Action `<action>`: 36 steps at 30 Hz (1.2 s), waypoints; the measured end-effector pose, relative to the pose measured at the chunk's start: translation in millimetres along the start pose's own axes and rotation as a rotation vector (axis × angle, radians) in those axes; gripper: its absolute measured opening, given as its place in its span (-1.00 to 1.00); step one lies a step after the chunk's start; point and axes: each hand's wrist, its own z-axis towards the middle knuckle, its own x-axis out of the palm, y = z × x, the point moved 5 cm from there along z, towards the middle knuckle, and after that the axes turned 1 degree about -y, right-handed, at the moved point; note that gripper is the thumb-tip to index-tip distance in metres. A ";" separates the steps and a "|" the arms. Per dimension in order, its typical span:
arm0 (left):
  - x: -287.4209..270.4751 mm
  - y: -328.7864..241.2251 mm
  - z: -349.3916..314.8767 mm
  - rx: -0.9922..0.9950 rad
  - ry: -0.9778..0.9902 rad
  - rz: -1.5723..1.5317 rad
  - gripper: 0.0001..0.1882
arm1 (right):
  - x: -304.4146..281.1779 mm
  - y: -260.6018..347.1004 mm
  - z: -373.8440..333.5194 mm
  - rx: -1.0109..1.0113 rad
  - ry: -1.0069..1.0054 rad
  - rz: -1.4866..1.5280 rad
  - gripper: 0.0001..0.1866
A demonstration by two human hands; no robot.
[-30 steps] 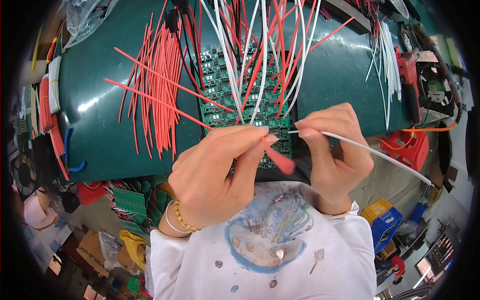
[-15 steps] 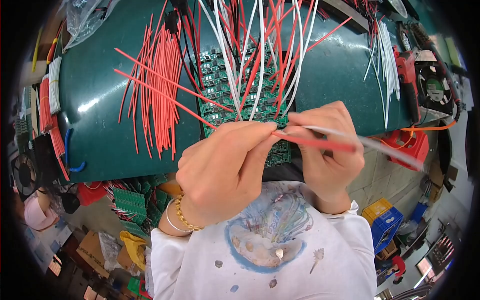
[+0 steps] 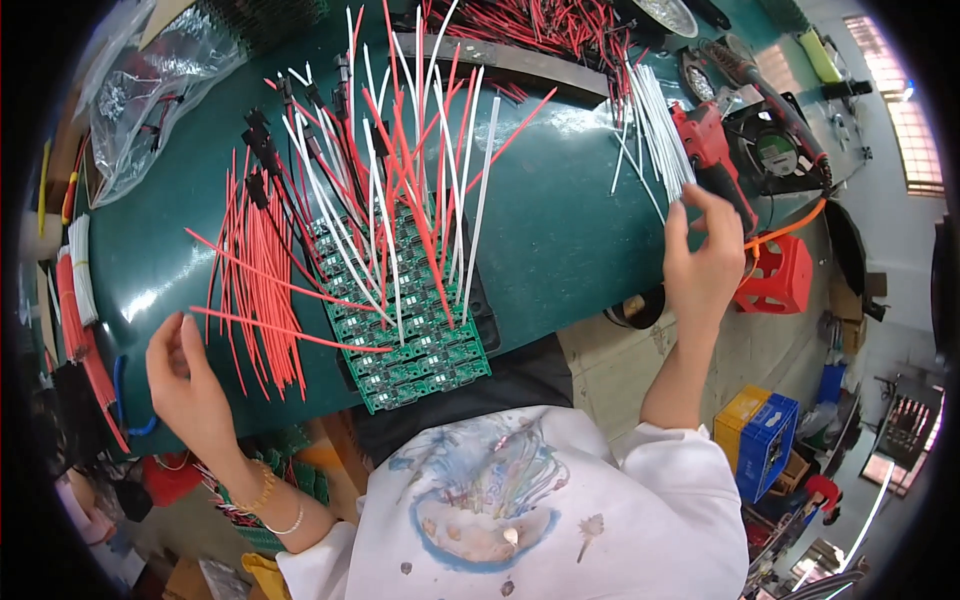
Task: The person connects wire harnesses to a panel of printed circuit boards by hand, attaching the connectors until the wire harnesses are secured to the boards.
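A green circuit-board panel (image 3: 410, 372) lies near the table's front edge, with red, white and black wires rising from it. My left hand (image 3: 190, 385) is left of the panel, thumb and index finger curved with tips close together. Those tips are beside the free end of a red wire (image 3: 290, 327) that runs to the panel; no grip on it shows. Loose red wires (image 3: 262, 300) lie in a bundle just beyond. On the far right, my right hand (image 3: 708, 250) reaches to the near ends of loose white wires (image 3: 655, 125), thumb and index finger apart.
A red power tool (image 3: 708, 150) and a black fan (image 3: 778, 150) stand beyond my right hand. Behind the panel, a grey bar (image 3: 500, 65) borders a heap of red wires (image 3: 540, 30). A clear plastic bag (image 3: 150, 110) lies far left. A red stool (image 3: 778, 275) stands below the table.
My hands have parted from above the panel, the left toward the red bundle, the right toward the white wires. The red and white wires they held are no longer in them. The view has shifted.
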 end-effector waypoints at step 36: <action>-46.8 -11.6 63.8 -0.025 -0.017 -0.518 -0.78 | -13.3 -81.4 81.1 0.206 0.083 0.423 -0.79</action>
